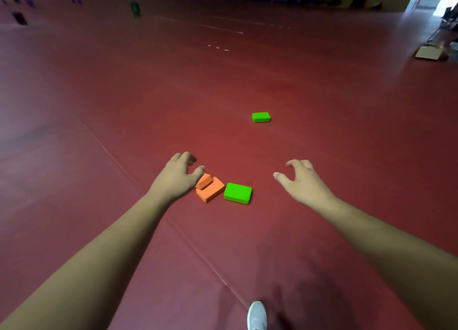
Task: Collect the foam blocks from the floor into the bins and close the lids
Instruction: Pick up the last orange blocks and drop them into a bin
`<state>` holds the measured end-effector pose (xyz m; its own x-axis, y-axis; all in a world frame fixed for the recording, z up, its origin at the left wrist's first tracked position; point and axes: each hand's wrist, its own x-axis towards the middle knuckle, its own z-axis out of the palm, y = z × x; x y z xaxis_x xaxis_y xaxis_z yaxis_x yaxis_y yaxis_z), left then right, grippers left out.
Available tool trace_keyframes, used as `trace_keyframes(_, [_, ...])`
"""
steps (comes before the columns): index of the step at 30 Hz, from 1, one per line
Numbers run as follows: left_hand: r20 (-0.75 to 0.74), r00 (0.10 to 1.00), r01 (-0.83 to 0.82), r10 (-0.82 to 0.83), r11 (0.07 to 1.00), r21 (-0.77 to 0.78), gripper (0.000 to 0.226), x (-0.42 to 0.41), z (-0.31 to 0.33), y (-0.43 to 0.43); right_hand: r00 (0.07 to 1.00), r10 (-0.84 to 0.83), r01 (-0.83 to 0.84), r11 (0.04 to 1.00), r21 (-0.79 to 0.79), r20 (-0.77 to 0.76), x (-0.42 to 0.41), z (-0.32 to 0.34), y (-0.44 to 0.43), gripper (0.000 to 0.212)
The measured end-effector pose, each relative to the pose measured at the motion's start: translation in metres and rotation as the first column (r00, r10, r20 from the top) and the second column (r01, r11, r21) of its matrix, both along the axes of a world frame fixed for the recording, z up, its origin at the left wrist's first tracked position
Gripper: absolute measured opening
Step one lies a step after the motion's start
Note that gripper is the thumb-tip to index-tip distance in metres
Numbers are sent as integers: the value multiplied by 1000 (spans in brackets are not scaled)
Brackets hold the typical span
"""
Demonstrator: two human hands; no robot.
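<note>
While two orange blocks [209, 189] lie stacked on the red floor [322, 131], touching a green block [238, 193], the left hand [177, 176] partly hides them, fingers spread, holding nothing; the right hand [303, 183] hovers open; another green block [261, 117] sits well apart

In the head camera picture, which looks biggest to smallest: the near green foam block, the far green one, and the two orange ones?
1. Near green rectangular foam block.
2. Lower orange foam block, partly covered.
3. Far green foam block, though distance may shrink it.
4. Small orange foam piece on top, partly behind the left hand.
</note>
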<state>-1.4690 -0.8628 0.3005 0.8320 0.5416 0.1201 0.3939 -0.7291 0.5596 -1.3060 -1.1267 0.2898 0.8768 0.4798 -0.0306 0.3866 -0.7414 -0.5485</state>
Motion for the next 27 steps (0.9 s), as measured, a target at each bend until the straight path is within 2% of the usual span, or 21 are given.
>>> trace_keyframes(7, [-32, 982, -185, 184, 982, -31, 36, 84, -15, 105, 972, 225, -227, 974, -20, -61, 135, -18, 170, 57])
trace_keyframes(12, [-55, 940, -339, 336, 940, -41, 31, 95, -26, 188, 928, 366, -367, 930, -3, -64, 192, -16, 297, 54])
trace_keyframes(16, [-78, 919, -392, 387, 918, -61, 30, 132, -48, 266, 905, 417, -420, 907, -18, -77, 236, -36, 388, 54])
trace_keyframes(21, [-88, 953, -300, 291, 947, -112, 30, 234, -93, 386, 936, 336, -340, 940, -22, -109, 309, -84, 483, 50])
trace_keyframes(27, [-164, 982, -128, 94, 968, -214, 29, 379, -135, 522, 977, 87, -102, 992, -68, -195, 403, -123, 564, 37])
